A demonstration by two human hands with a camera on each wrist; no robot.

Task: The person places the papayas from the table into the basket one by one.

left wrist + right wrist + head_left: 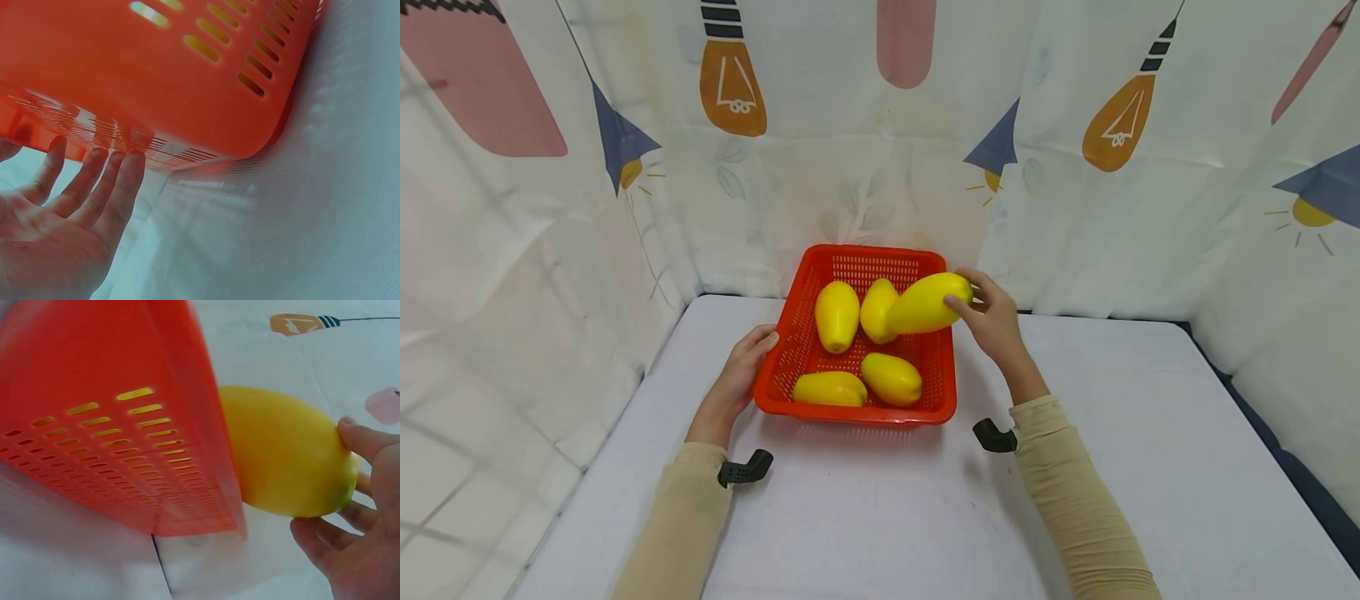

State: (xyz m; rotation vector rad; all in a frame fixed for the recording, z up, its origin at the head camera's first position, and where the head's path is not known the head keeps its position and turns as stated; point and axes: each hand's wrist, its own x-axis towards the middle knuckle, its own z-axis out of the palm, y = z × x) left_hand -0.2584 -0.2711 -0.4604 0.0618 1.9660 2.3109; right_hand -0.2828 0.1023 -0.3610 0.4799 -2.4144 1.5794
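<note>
A red plastic basket (855, 414) with slotted walls stands towards the back of the table. My left hand (741, 371) holds its left rim, with the thumb at the edge and the fingers (128, 181) against the outer wall in the left wrist view. Over the basket's right side, my right hand (996, 321) grips one end of a smooth yellow papaya (928, 303); that end looks greenish in the right wrist view. Inside the basket lie more yellow papayas, among them one at the left (837, 317) and one at the front (829, 389). The held papaya partly covers another papaya (877, 310).
A white-topped table (865, 517) carries the basket. Close behind it hangs a pale curtain (865, 167) printed with bulbs and lamps. Each sleeve has a black wrist piece, on the left (745, 468) and on the right (994, 436).
</note>
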